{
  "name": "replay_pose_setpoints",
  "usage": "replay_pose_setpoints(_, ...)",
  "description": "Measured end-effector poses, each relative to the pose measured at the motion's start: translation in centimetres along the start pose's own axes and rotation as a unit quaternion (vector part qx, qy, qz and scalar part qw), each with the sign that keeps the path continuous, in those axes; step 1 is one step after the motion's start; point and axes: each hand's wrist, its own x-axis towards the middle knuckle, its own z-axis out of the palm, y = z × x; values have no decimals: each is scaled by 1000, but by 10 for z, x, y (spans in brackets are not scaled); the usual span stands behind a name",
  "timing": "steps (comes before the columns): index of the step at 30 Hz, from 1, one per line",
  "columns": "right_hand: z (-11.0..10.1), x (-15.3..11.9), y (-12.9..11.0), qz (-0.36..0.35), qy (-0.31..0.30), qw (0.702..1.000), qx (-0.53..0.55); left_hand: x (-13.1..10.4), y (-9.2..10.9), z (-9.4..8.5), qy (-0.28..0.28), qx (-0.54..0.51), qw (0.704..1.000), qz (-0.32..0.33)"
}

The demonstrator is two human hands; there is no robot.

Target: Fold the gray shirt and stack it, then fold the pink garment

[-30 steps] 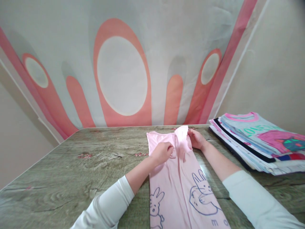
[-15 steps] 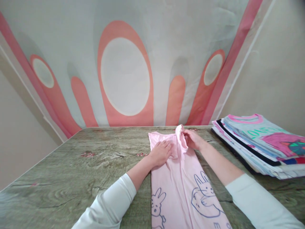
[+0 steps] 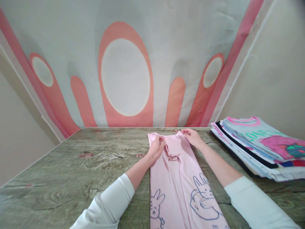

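Note:
A pink shirt with blue line-drawn rabbits lies lengthwise on the table, its sides folded inward into a long strip and its neck end pointing away from me. My left hand is closed on a fold of the cloth just left of the neck opening, fingers curled. At the far right shoulder corner, my right hand pinches the shirt's edge between thumb and fingers. Between the hands the neckline dips, with a loose flap beneath it. The shirt's near end runs out of view.
On the right stands a stack of folded clothes, topped by a grey shirt with pink collar trim. The wood-patterned table reaches to a wall with a pink and grey printed panel behind.
The raised collar cloth in my right hand has come down flat at the right shoulder. My left hand, lying flat before, has curled its fingers onto the cloth beside the neckline.

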Motion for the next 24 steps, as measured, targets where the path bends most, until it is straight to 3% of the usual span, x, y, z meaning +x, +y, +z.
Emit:
replay_pose_setpoints(3, -21, 11, 18, -31, 24, 996, -79, 2, -3, 6, -10, -42, 999, -17)
replay_pose_setpoints(8, -32, 19, 27, -45, -42, 992, -111, 9, -10, 11, -51, -9, 998, 23)
replay_pose_setpoints(12, -30, 19, 22, -72, -93, 980, -159, 12, -9, 9, -79, 56, 994, 57)
replay_pose_setpoints(18, -29, 18, 7, -119, -132, 944, -277, 8, -2, 5, -83, 72, 991, 79)
replay_pose_setpoints(24, -29, 25, -2, -123, -186, 950, -216, 4, 0, 4, -87, 73, 990, 82)
